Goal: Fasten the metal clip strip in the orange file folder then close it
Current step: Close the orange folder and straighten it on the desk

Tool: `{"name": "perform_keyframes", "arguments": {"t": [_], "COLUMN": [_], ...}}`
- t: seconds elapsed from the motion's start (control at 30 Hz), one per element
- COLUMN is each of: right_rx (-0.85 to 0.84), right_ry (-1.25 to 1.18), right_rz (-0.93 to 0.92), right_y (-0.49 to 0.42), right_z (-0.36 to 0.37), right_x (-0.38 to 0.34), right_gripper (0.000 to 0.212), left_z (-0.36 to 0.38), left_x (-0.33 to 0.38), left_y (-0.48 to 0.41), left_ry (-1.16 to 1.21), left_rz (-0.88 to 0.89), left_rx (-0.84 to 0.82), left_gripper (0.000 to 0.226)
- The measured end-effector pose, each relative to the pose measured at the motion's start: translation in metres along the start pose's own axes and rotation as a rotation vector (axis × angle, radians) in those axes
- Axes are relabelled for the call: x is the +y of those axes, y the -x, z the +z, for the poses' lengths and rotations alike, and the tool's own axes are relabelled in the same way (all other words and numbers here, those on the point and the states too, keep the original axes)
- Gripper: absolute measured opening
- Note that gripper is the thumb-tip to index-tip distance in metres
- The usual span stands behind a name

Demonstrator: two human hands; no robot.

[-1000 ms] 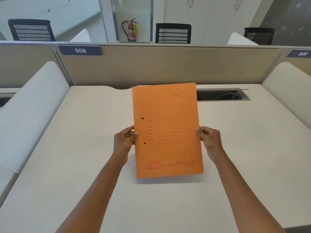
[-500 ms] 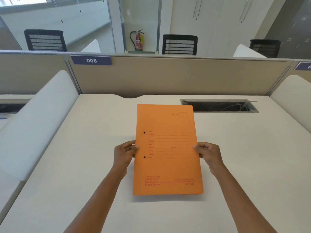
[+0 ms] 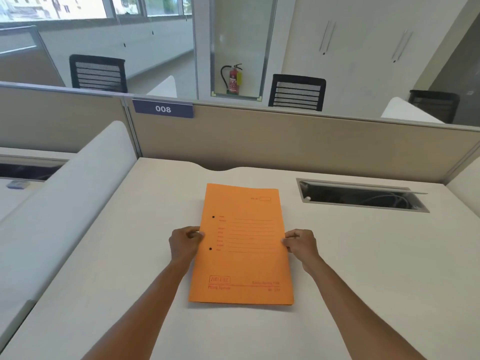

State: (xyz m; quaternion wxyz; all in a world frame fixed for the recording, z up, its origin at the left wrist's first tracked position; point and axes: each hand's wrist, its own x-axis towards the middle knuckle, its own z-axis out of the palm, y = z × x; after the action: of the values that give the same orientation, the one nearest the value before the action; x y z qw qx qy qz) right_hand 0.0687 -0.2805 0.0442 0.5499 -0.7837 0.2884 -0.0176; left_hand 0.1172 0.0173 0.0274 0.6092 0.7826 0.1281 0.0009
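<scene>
We see one orange file folder (image 3: 241,245) lying closed and flat on the bench (image 3: 363,255), two punched holes near its left edge (the metal clip strip is out of sight). Our two hands sit at its sides: the left hand (image 3: 185,242) pinches the left edge with curled fingers, and the right hand (image 3: 300,242) pinches the right edge likewise.

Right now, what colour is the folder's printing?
Red, on the orange folder; seen in the head view.
</scene>
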Motion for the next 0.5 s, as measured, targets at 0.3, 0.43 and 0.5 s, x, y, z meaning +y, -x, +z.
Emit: {"name": "perform_keyframes", "arguments": {"t": [0.3,0.43,0.5], "right_rx": [0.07,0.062,0.061], "right_ry": [0.239,0.302,0.327], "right_rz": [-0.008,-0.043,-0.051], "right_y": [-0.047,-0.059,-0.065], "right_z": [0.028,0.039,0.046], "right_x": [-0.017,-0.021,-0.023], "right_gripper": [0.019,0.021,0.021], "left_z": [0.022,0.022,0.02], "left_x": [0.0,-0.003,-0.004], "left_y": [-0.051,-0.064,-0.069], "left_ry": [-0.158,-0.198,-0.233], "left_rz": [0.053,0.045,0.049], "left_rx": [0.053,0.08,0.085], "left_gripper": [0.018,0.018,0.018]}}
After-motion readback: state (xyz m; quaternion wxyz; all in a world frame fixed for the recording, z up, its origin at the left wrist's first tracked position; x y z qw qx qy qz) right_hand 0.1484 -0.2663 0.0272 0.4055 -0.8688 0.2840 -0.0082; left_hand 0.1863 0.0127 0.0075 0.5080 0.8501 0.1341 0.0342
